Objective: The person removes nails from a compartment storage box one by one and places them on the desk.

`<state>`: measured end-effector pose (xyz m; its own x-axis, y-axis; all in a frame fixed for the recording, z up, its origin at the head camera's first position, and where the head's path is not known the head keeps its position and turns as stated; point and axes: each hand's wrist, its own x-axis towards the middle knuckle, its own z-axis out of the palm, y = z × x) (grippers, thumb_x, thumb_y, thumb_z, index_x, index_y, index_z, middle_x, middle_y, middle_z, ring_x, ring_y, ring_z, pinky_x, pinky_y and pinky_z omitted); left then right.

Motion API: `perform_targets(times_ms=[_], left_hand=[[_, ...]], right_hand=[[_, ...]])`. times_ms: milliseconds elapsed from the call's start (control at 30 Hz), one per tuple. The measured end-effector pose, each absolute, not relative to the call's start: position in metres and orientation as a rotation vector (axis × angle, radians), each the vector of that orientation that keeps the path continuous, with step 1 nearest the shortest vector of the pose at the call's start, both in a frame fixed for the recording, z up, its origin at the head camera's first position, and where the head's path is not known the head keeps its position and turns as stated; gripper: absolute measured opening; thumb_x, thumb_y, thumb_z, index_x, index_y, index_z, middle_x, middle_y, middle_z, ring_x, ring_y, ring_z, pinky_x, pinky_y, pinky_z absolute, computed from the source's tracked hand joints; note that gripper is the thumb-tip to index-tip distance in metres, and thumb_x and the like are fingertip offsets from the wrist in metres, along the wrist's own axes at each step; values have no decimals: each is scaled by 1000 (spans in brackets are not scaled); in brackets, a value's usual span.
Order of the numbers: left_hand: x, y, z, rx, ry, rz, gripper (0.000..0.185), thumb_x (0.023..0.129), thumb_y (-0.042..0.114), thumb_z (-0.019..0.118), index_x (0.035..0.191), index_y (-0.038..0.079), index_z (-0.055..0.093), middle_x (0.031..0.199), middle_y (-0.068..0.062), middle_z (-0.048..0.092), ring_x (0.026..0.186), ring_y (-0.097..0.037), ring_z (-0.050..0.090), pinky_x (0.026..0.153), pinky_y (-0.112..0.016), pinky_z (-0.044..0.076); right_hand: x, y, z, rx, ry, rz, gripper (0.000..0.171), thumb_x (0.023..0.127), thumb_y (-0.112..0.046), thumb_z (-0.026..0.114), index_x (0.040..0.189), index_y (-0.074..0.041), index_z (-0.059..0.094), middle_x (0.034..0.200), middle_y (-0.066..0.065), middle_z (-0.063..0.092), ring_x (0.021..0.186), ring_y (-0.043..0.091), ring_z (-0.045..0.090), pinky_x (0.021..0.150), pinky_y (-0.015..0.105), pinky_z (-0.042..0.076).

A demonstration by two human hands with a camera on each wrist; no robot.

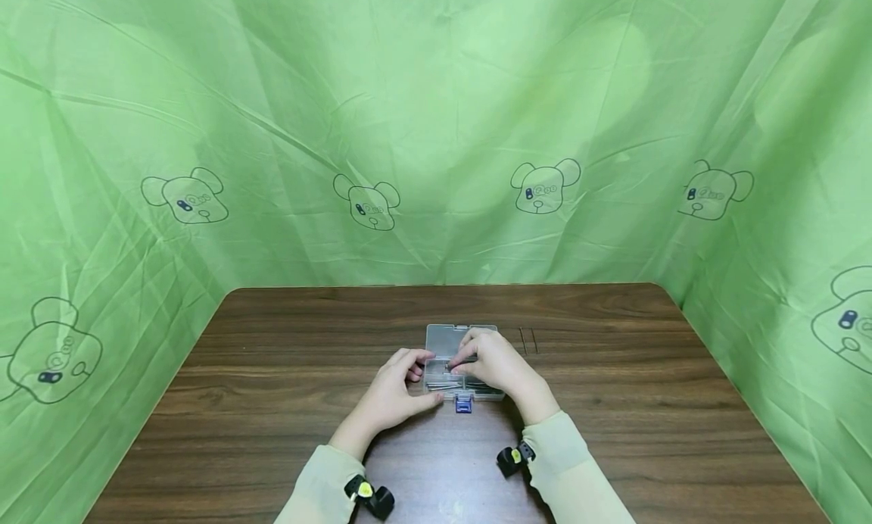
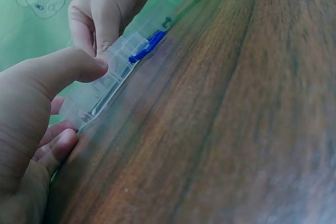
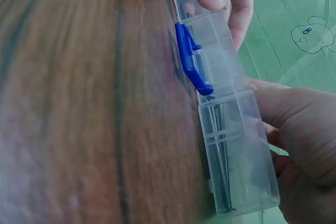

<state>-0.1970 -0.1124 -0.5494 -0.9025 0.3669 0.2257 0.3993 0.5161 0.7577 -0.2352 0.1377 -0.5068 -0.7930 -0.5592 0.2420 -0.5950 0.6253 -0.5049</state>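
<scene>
A dark wooden table [image 1: 272,372] carries a clear plastic box [image 1: 446,341] with a blue latch, and two thin nails [image 1: 528,340] just beside it.

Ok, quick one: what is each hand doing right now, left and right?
Left hand: holds the left end of the clear plastic box, thumb on its front edge.
Right hand: fingers curled over the box, pinching something thin inside; what it is cannot be told.

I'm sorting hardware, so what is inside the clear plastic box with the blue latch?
The clear plastic box holds long thin metal pins or nails lying lengthwise. The hands, left and right, cover part of it, so other compartments stay unseen.
</scene>
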Motion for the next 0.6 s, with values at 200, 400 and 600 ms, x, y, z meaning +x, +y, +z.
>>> perform_targets(times_ms=[200, 400, 600], left_hand=[[-197, -112, -549, -687, -2703, -1361, 68, 83, 33, 98, 141, 14, 68, 120, 3, 64, 98, -11, 62, 91, -31, 56], [-197, -112, -550, -689, -2700, -1370, 68, 82, 33, 98, 140, 14, 69, 120, 3, 64, 98, -11, 62, 90, -30, 56], [-197, -112, -550, -692, -2698, -1352, 67, 82, 34, 98, 140, 15, 69, 119, 4, 65, 99, -10, 63, 91, -31, 56]], right_hand=[[-235, 137, -508, 955, -2796, 857, 8, 86, -15, 93, 92, -19, 90, 97, -7, 69, 91, 13, 66, 84, 35, 56], [-234, 136, -507, 965, -2825, 765, 6, 88, -17, 92, 93, -19, 90, 98, -6, 68, 95, 15, 66, 88, 38, 56], [-233, 135, -505, 961, -2868, 660, 5, 89, -21, 91, 92, -23, 89, 101, -8, 67, 103, 20, 66, 97, 47, 53]])
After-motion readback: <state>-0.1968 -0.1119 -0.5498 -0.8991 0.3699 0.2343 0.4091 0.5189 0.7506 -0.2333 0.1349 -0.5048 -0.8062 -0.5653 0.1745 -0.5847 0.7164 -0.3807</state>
